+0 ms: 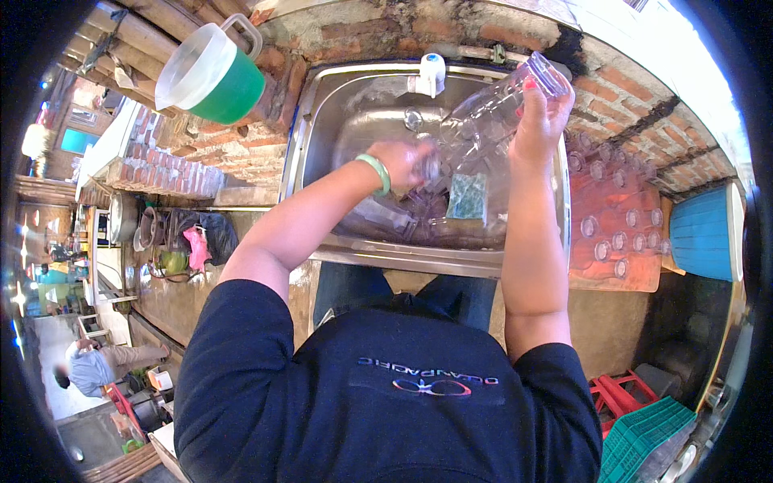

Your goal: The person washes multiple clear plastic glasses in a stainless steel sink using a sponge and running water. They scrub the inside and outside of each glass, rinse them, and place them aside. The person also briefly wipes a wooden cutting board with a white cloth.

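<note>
A clear glass bottle [483, 111] is tilted over the stainless steel sink [537, 232], gripped near its raised end by my right hand [540, 118]. That raised end points up and right, the other down towards the basin. My left hand [401, 160], with a pale green bangle [375, 173] on its wrist, is over the middle of the basin. It is blurred, with something clear and shiny at its fingers; whether it is gripped is hard to make out. More clear glassware [386, 214] lies low in the sink, beside a mottled green rectangular pad or packet [467, 196].
A white tap [432, 75] juts over the sink's back edge. Back left stands a plastic jug [211, 78] of green liquid. Several clear bottles [619, 241] stand on an orange surface at right, beside a blue tub [703, 232]. A green crate [646, 438] and a seated person [90, 368] are farther off.
</note>
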Action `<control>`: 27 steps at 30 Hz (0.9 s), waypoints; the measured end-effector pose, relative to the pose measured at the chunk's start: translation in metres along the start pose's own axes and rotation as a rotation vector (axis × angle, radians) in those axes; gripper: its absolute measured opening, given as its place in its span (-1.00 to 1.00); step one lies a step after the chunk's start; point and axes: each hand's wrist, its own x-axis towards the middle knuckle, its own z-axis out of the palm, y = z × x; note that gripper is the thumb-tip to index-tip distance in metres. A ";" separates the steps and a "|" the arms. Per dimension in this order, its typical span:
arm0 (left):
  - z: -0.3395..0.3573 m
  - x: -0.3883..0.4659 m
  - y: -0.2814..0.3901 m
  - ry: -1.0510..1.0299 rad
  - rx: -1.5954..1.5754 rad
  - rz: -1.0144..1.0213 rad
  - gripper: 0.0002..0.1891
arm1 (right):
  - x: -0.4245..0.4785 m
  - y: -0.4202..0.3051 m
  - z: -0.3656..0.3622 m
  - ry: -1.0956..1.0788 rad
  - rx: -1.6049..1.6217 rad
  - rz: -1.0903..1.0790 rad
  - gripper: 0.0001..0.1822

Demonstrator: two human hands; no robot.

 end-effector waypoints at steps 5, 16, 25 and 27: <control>-0.021 0.037 -0.057 0.322 -0.166 -0.353 -0.28 | 0.004 0.007 -0.005 0.042 -0.019 0.004 -0.55; -0.053 0.041 -0.063 0.395 -0.408 -0.373 -0.16 | 0.001 0.007 0.000 0.013 -0.044 0.026 -0.56; -0.058 0.030 -0.066 0.615 -0.445 -0.483 -0.12 | 0.001 0.011 -0.002 -0.010 -0.092 0.037 -0.52; -0.052 0.033 -0.070 0.709 -0.490 -0.504 -0.18 | 0.000 0.012 -0.002 -0.012 -0.108 0.042 -0.51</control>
